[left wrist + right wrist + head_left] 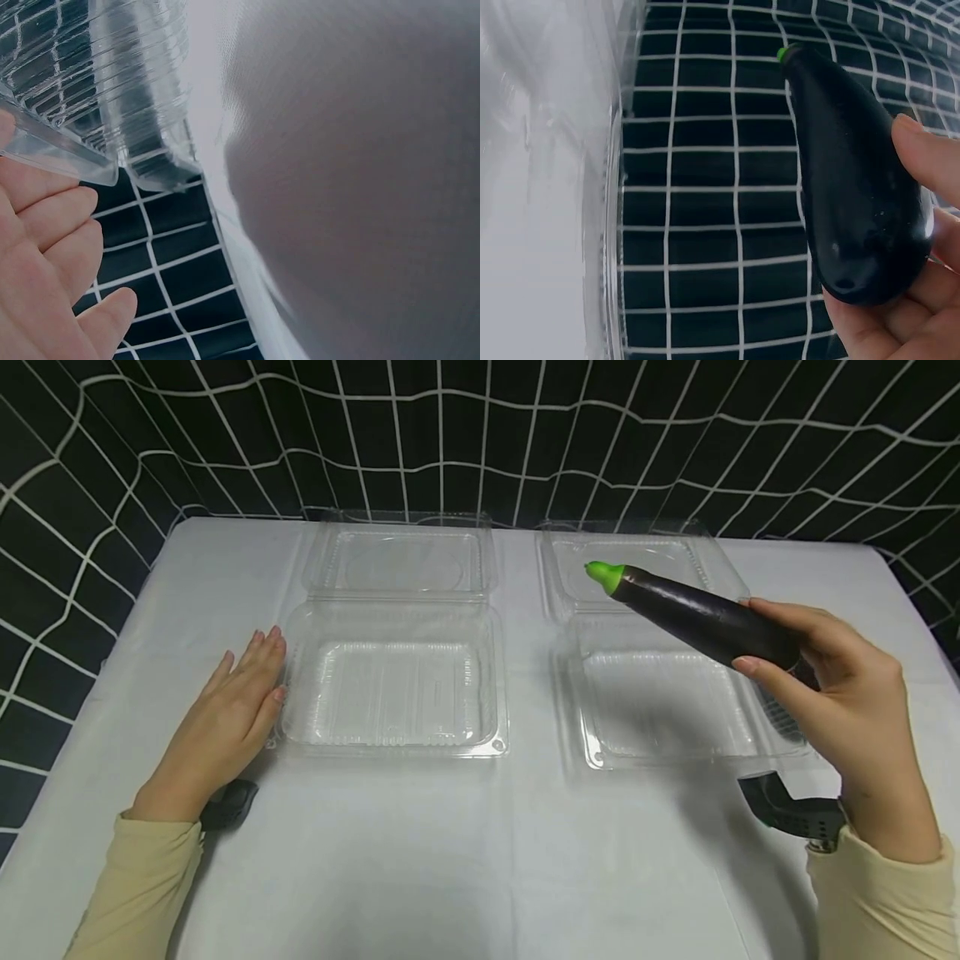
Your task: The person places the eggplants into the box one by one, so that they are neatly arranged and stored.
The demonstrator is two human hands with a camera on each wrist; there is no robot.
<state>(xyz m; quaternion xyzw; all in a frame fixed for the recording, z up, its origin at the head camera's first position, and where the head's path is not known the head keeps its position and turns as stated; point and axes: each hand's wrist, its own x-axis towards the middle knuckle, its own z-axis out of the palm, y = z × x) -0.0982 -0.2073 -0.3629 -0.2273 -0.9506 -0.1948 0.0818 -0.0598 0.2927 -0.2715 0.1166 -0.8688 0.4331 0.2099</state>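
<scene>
A dark purple eggplant (pixel 697 614) with a bright green stem end is gripped by my right hand (pixel 847 685), thumb on the near side and fingers on the far side. It is held above the right clear plastic container (pixel 667 710), its stem pointing to the upper left. In the right wrist view the eggplant (pixel 855 187) shows its rounded bottom against the fingers. My left hand (pixel 228 718) has its fingers straight, fingertips right at the left edge of the left clear plastic container (pixel 397 693). That container's rim (pixel 60 150) lies by the left fingers in the left wrist view.
Both containers stand side by side with hinged lids (pixel 401 560) folded back toward the far edge. A white cloth (pixel 420 843) covers the table. Black netting-patterned fabric with white lines (pixel 465 435) rises behind it and at both sides.
</scene>
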